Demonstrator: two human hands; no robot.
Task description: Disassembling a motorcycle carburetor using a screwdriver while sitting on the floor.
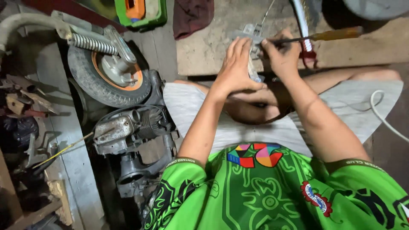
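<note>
Small grey metal part (pixel 254 70), at twelve o'clock above the knees: likely rigid, light, sharp-edged; left hand (pixel 235 64) clasps it flat-fingered, right hand (pixel 283 53) pinches a screwdriver (pixel 317 37) tipped against it; best held by its body.

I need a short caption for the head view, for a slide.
Left hand steadies a small metal part; right hand works it with a screwdriver.
</note>
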